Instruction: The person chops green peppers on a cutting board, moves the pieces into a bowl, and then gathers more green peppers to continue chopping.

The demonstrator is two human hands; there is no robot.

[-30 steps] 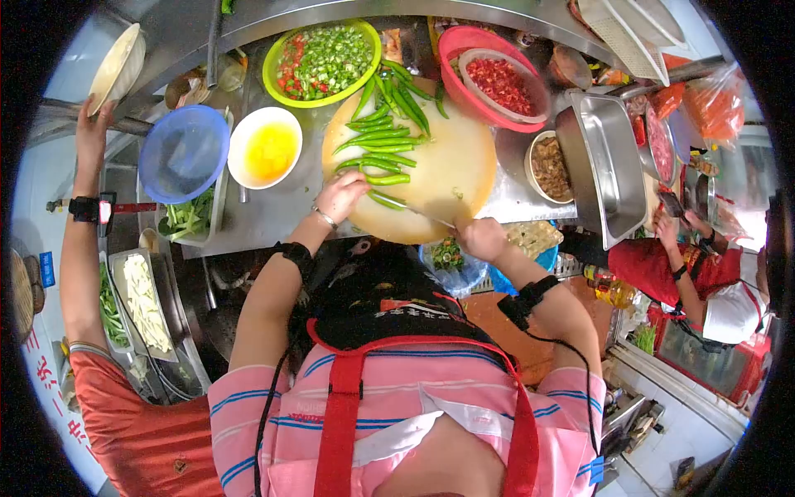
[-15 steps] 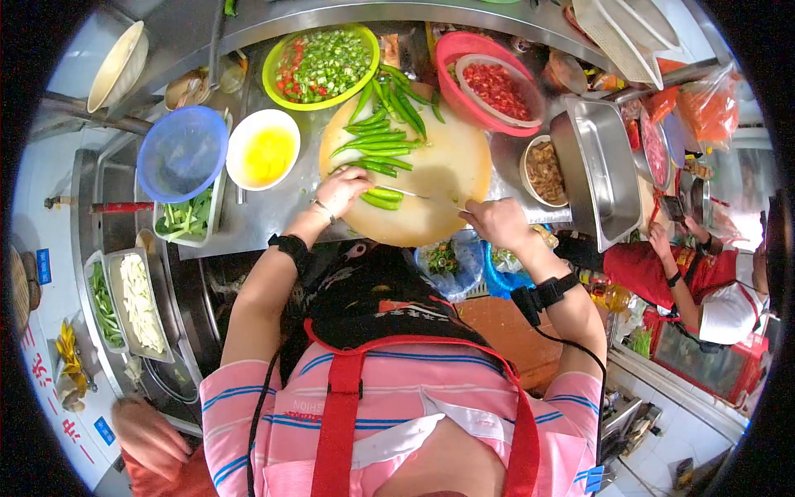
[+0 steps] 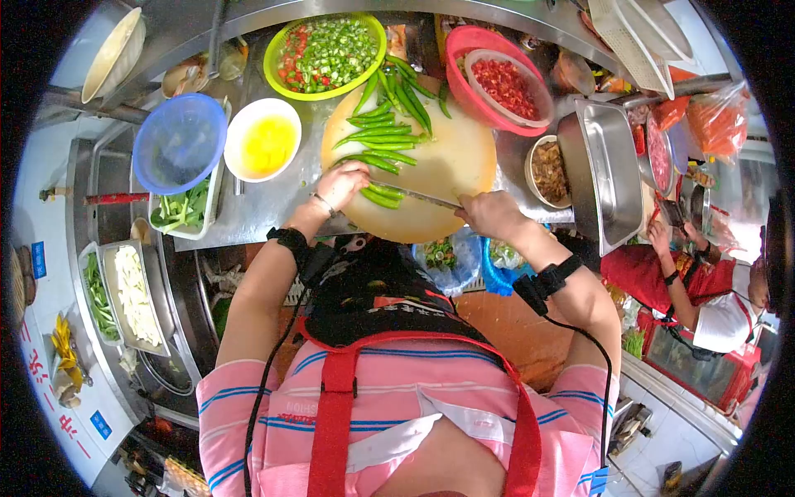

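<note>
My right hand [image 3: 494,214] is closed round the handle of a knife [image 3: 421,197], whose blade points left across the pale round chopping board [image 3: 455,161]. At the board's left edge, the fingers of my left hand [image 3: 342,184] are bent together against long green chili peppers [image 3: 383,195]. The knife's tip is beside those fingertips, over the front peppers. More green chilies [image 3: 381,139] lie in a row behind, with a loose pile [image 3: 406,95] at the board's back. My fingers partly hide the left ends of the front peppers.
Behind the board stand a yellow-green basket [image 3: 271,73] of chopped peppers and a pink basin [image 3: 454,66] with a bowl of chopped red pepper. A white bowl [image 3: 240,145] of yellow liquid is left; a steel pan [image 3: 609,182] is right. Another person [image 3: 716,286] works far right.
More of the knife's blade shows, reaching from my right hand to my left fingertips. My left hand has shifted slightly. A hand and red sleeve at lower left have left the view.
</note>
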